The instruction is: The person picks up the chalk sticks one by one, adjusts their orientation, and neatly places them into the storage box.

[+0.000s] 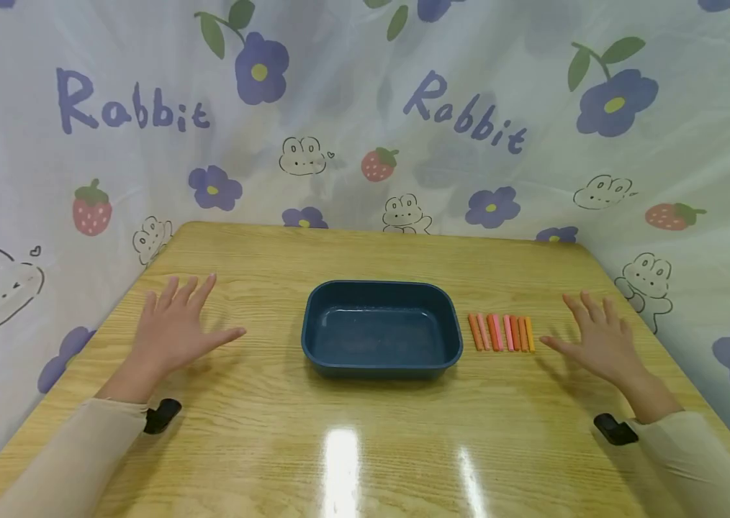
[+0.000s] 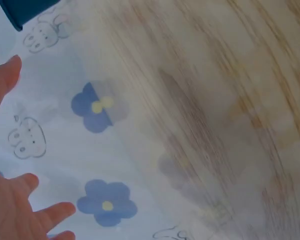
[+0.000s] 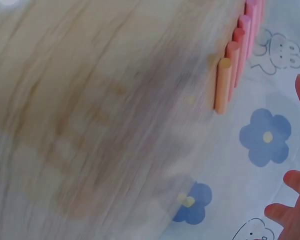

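Note:
A dark blue rectangular tub (image 1: 381, 370) stands in the middle of the wooden table, with nothing inside it. Just to its right, several short chalk-like sticks (image 1: 510, 332) in orange, red, pink and yellow lie side by side in a row. My left hand (image 1: 173, 327) hovers left of the tub, fingers spread, touching nothing. On the other side my right hand (image 1: 600, 339) is spread likewise, its thumb close to the yellow end of the row. In the right wrist view, the near ends of the sticks (image 3: 223, 87) show beside the fingers.
The wooden table (image 1: 242, 446) has a glossy top with light reflections near its front. A white curtain (image 1: 339, 86) printed with flowers, rabbits and strawberries hangs behind and beside it. Black straps with small devices (image 1: 163, 416) sit on both wrists.

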A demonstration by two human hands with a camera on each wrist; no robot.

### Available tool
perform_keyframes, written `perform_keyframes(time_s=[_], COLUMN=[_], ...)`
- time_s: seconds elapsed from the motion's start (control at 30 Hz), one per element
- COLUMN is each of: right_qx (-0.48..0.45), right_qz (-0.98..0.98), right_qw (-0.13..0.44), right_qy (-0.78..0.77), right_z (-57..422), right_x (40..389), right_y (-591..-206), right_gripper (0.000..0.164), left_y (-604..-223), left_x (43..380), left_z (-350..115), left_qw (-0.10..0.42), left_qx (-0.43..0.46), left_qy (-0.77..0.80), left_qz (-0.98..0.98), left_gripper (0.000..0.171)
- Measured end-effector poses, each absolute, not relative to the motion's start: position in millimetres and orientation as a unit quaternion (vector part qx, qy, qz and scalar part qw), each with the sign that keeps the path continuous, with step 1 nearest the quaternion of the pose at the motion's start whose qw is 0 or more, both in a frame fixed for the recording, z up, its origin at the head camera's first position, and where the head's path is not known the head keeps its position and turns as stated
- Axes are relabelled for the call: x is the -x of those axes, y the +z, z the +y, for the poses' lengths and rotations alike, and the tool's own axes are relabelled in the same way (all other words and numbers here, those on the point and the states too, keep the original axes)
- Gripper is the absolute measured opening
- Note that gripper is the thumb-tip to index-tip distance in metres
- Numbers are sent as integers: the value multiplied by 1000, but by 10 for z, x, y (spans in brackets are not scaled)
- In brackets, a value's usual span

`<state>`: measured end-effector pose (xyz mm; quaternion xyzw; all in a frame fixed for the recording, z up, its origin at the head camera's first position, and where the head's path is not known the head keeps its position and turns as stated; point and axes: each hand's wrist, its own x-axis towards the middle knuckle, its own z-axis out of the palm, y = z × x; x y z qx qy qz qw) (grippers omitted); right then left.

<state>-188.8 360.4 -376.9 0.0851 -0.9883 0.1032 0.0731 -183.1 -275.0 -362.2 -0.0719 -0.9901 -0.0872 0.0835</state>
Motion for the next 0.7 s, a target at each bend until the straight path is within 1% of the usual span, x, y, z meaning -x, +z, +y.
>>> perform_keyframes(time_s=[0.23,0.7], right_qx=[-72,-64], right_qz=[-983,-967], right_qw=[47,34], right_qy=[161,244], right_z=[3545,3408], right_x=[1938,2025], right_y=[-3781,-3783], right_gripper=[94,94], left_y=[-3564,-3546], left_x=[1841,1946], left_z=[-2655,-2528], left_qw=[96,75], left_qx=[75,50], left_qy=[-130,-278], left_qz=[-984,-956], left_gripper=[113,116])
